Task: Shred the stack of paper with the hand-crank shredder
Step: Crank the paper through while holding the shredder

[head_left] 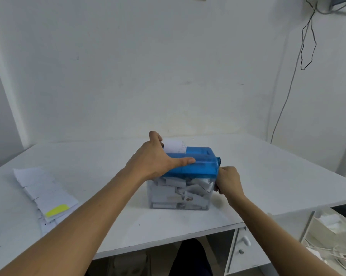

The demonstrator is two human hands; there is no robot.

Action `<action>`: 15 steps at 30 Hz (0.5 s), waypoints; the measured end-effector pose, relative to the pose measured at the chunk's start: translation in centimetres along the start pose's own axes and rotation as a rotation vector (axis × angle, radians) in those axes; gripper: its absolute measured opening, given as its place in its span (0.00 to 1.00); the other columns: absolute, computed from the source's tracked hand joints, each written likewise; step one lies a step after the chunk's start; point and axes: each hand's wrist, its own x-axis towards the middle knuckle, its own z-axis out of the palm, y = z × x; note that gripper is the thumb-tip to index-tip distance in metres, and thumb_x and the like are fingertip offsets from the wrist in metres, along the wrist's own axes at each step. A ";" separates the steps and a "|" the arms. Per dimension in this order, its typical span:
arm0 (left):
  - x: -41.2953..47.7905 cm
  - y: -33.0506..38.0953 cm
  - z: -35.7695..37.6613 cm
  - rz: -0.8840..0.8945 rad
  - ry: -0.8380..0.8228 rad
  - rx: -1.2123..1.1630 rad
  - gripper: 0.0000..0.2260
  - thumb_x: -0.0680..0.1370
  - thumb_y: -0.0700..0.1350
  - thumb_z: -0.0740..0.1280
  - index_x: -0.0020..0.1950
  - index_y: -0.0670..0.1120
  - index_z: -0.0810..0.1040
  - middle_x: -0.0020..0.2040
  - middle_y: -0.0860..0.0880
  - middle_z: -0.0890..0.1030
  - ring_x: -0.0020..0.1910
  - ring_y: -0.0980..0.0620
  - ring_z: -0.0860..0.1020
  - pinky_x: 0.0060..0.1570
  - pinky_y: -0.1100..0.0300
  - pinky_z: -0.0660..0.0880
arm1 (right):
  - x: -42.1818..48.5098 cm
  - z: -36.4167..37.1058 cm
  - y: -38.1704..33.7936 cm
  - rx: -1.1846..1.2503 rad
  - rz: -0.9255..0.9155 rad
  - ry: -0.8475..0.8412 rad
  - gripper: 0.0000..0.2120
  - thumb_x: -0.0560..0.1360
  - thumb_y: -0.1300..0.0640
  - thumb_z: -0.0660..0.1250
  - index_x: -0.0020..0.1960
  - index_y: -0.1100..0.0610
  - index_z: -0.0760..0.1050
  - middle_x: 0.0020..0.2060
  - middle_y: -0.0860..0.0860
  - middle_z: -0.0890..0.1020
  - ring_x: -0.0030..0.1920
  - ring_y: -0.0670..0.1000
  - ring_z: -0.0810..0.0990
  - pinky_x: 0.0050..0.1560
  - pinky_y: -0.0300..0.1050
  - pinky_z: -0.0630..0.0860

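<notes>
Shredder [198, 166]: blue head on a clear bin [180, 198], mid-desk, straight ahead between both hands.
Drawer [241, 244]: nearest, under the desk edge, right side; out of the work.
Desk [267, 176]: white top, carrying the shredder and the stack.
Right hand [228, 180]: at the shredder's right end, fingers curled tight round the crank [216, 189], which the hand mostly hides.
Strips [188, 186]: fill the bin almost to the head.
Stack [46, 192]: flat on the desk, well left of the shredder, untouched by either hand; a yellow tab [57, 210] lies at its near end.
Left hand [158, 160]: spans the head, thumb stretched along the front, fingers bent over the far edge beside the sheet, clamping the head down.
Sheet [174, 146]: upright in the slot, upper part showing above the head.
Step in hand: cranking one sheet through, judged from the grips; most of the stack looks unshredded.
Next move calls for: steady turns of the crank with downward pressure on the head so the bin does not skid or tip, then a reach left for another sheet.
In the way: the packed bin, which could back strips up under the cutters; fingers lie close to the slot.
Wall [128, 66]: white, behind the desk.
Cable [305, 46]: hangs down the wall, far right; no obstruction.
</notes>
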 end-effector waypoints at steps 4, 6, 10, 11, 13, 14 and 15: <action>0.4 -0.1 -0.2 -0.009 -0.045 -0.004 0.49 0.55 0.80 0.68 0.64 0.50 0.61 0.49 0.56 0.72 0.46 0.56 0.75 0.42 0.56 0.75 | -3.6 -2.1 -0.3 -0.108 -0.049 -0.048 0.23 0.84 0.50 0.58 0.41 0.65 0.78 0.29 0.57 0.82 0.23 0.48 0.79 0.28 0.40 0.74; 0.6 -0.2 -0.1 -0.002 -0.050 0.005 0.46 0.58 0.78 0.70 0.64 0.50 0.62 0.49 0.55 0.72 0.46 0.56 0.74 0.40 0.57 0.74 | -5.1 -3.8 -0.9 -0.165 -0.091 -0.120 0.22 0.84 0.49 0.58 0.44 0.63 0.80 0.29 0.56 0.82 0.26 0.49 0.80 0.30 0.39 0.75; 0.9 -0.3 -0.2 0.001 -0.074 0.013 0.49 0.52 0.82 0.66 0.62 0.52 0.66 0.51 0.55 0.75 0.48 0.55 0.76 0.48 0.52 0.79 | -7.3 -7.2 -3.4 -0.065 -0.199 -0.305 0.16 0.82 0.51 0.63 0.44 0.62 0.79 0.28 0.50 0.78 0.29 0.52 0.79 0.32 0.44 0.75; 1.0 -0.4 -0.2 0.012 -0.076 -0.007 0.49 0.51 0.82 0.66 0.62 0.52 0.68 0.52 0.55 0.76 0.49 0.55 0.77 0.49 0.52 0.80 | -7.2 -8.0 -4.1 -0.023 -0.240 -0.338 0.15 0.81 0.52 0.65 0.44 0.63 0.79 0.28 0.49 0.77 0.30 0.52 0.78 0.32 0.44 0.75; 1.2 -0.5 -0.2 0.043 -0.090 -0.049 0.46 0.51 0.81 0.66 0.60 0.54 0.72 0.54 0.56 0.78 0.50 0.55 0.78 0.48 0.55 0.78 | -6.7 -8.9 -5.3 -0.025 -0.328 -0.356 0.15 0.78 0.52 0.68 0.44 0.65 0.78 0.28 0.51 0.76 0.30 0.51 0.76 0.31 0.43 0.75; 1.2 -0.6 -0.2 0.056 -0.095 -0.065 0.45 0.52 0.81 0.67 0.59 0.54 0.73 0.55 0.56 0.79 0.50 0.55 0.78 0.48 0.56 0.78 | -6.3 -9.0 -5.8 -0.025 -0.369 -0.348 0.17 0.77 0.49 0.69 0.44 0.65 0.77 0.28 0.51 0.76 0.30 0.50 0.76 0.31 0.42 0.75; 1.3 -0.6 -0.1 0.069 -0.101 -0.078 0.45 0.51 0.82 0.67 0.58 0.54 0.74 0.55 0.56 0.79 0.51 0.55 0.78 0.48 0.56 0.78 | -6.0 -8.9 -6.1 -0.003 -0.401 -0.329 0.20 0.76 0.47 0.68 0.44 0.67 0.77 0.29 0.51 0.76 0.30 0.50 0.75 0.31 0.43 0.75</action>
